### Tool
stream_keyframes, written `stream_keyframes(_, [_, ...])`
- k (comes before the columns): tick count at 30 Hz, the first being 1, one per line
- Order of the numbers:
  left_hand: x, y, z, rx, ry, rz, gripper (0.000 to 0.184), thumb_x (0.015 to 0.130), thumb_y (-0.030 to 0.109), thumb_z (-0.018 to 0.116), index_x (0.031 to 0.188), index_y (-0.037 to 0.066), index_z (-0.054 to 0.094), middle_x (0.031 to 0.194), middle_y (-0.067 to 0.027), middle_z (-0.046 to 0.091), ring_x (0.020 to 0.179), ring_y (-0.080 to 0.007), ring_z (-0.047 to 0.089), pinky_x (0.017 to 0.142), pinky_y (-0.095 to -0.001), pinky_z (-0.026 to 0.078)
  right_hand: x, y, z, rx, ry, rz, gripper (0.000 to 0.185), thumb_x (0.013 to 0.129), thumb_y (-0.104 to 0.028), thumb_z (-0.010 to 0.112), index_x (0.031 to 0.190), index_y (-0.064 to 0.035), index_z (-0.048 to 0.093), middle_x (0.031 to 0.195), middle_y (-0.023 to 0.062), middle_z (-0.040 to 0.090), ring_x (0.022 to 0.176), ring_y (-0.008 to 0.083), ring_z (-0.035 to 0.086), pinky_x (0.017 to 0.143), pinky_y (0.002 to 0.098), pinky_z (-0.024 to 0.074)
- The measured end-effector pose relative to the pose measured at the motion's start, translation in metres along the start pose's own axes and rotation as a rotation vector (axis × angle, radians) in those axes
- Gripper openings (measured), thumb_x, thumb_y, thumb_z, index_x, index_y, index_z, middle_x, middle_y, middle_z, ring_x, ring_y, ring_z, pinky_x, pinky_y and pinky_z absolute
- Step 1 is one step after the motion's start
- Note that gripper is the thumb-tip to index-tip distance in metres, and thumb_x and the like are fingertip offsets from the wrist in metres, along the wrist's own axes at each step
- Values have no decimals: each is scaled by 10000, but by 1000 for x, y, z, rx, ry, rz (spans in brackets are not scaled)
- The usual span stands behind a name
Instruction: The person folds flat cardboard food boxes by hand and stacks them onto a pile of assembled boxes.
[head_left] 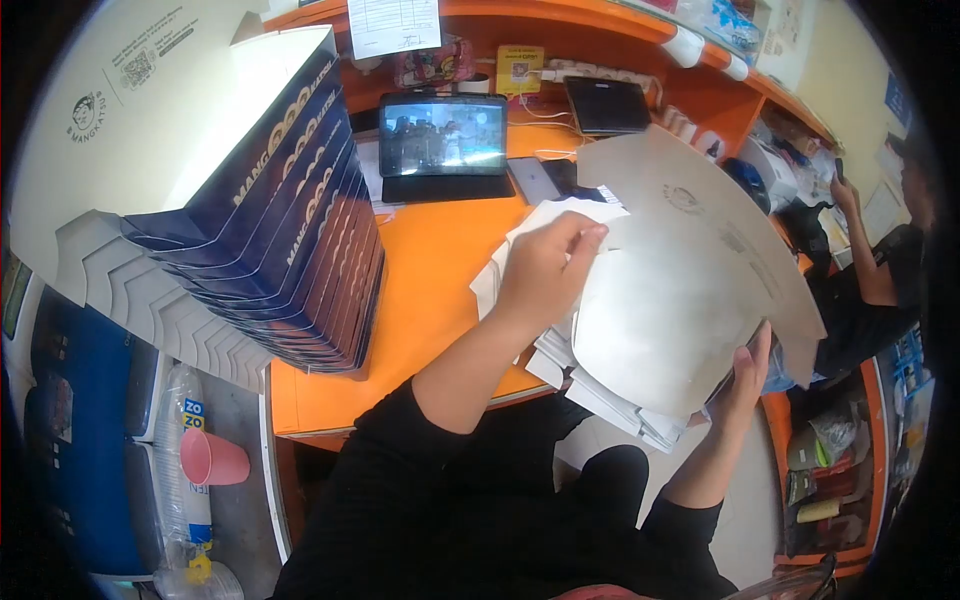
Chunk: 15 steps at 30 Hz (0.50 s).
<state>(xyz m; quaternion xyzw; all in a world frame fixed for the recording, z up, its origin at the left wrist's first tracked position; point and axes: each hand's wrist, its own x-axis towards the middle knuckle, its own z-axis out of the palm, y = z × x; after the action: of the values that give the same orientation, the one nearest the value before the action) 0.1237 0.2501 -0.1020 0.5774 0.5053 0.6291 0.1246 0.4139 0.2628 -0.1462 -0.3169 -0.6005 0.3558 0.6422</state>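
Observation:
A large pale carton sheet (660, 290) with faint print lies tilted over a pile of white sheets (625, 405) at the right of the orange desk (430, 300). My left hand (553, 262) is closed at the sheet's upper left edge, thumb and fingers together; what it pinches is too small to make out. On the lower right, my right hand (745, 375) holds the edge of the carton sheet, its fingers partly hidden. A tall stack of nested dark blue printed boxes (300, 220) with open pale flaps stands on the left of the desk.
Behind my hands are a tablet (445, 135) showing a video, a phone (535, 181) and a black device (607, 105). A pink cup (214, 458) is at the lower left. Another person (880, 260) sits at the far right, holding a phone. Orange shelves (850, 480) stand at the right.

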Motion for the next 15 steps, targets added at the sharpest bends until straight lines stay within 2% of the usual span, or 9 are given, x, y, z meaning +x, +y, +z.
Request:
stream_keyframes(3, [-11,1,11,-135,-101,24,196,933,196,647,920,3,673,777,-107,712,720,-166,685,664,-304,503,-3,4,10,-19,180,-91,574,927,-239,546,1386,85,426,1407,159,466,1297,262,449,1088,358,317])
stream_keyframes(6, [-18,2,20,-19,-213,-13,195,919,190,651,913,-5,663,805,-119,719,727,-195,695,670,-316,512,-4,3,5,-169,151,-184,583,955,-213,514,1444,70,370,1423,157,480,1275,242,487,1067,332,356])
stream_keyframes(9, [-22,-3,28,170,-296,-31,177,904,167,641,913,-9,654,808,-138,709,736,-261,696,690,-345,528,-7,10,5,-243,171,-245,532,973,-158,503,1440,67,383,1415,146,495,1262,227,498,1054,324,370])
stream_keyframes(10, [-23,-6,30,213,-319,-44,175,903,164,638,914,-10,652,810,-144,706,740,-275,696,695,-349,531,-9,8,7,-253,181,-241,523,974,-202,517,1408,71,413,1379,144,501,1245,230,494,1052,327,359])
stream_keyframes(12, [-22,-6,29,123,-315,-93,175,905,158,642,915,-16,648,819,-138,708,745,-242,694,700,-336,530,-12,2,14,-271,205,-242,524,976,-290,545,1343,77,474,1309,140,512,1211,236,487,1046,333,335])
stream_keyframes(15, [-17,4,21,-49,-292,-152,174,904,150,654,908,-24,643,836,-121,710,758,-185,680,708,-314,525,-17,6,8,-224,236,-175,538,980,-306,548,1347,80,471,1355,171,500,1281,262,460,1080,361,318])
